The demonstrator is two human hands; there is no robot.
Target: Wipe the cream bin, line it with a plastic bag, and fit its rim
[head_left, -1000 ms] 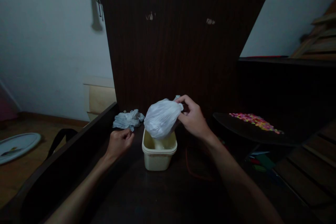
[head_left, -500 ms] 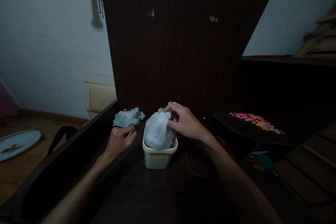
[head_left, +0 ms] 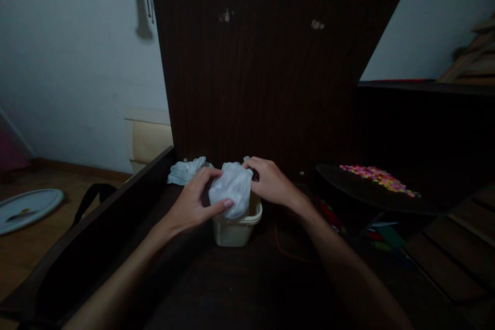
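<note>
A bunched white plastic bag (head_left: 235, 190) sits over the mouth of a small cream plastic basket (head_left: 234, 234), tilted toward the left. My left hand (head_left: 191, 203) curves around the bag's left side, thumb laid along its front and fingers behind. At the bag's upper right, my right hand (head_left: 270, 181) pinches the plastic between thumb and fingers. Part of the basket's inside shows at right of the bag, but what lies there cannot be made out. Behind my left hand lies another crumpled pale plastic bag (head_left: 186, 171).
A dark wooden panel (head_left: 259, 77) rises behind the dark desk top (head_left: 232, 294). On the left runs a raised side board (head_left: 116, 216). Pink and yellow small pieces (head_left: 381, 180) lie on a dark shelf at right. A whitish round tray (head_left: 29, 211) rests lower left.
My left hand has opened from a fist and moved right onto the bag. The bag has tipped left, uncovering more of the basket's right side. My right hand keeps its pinch.
</note>
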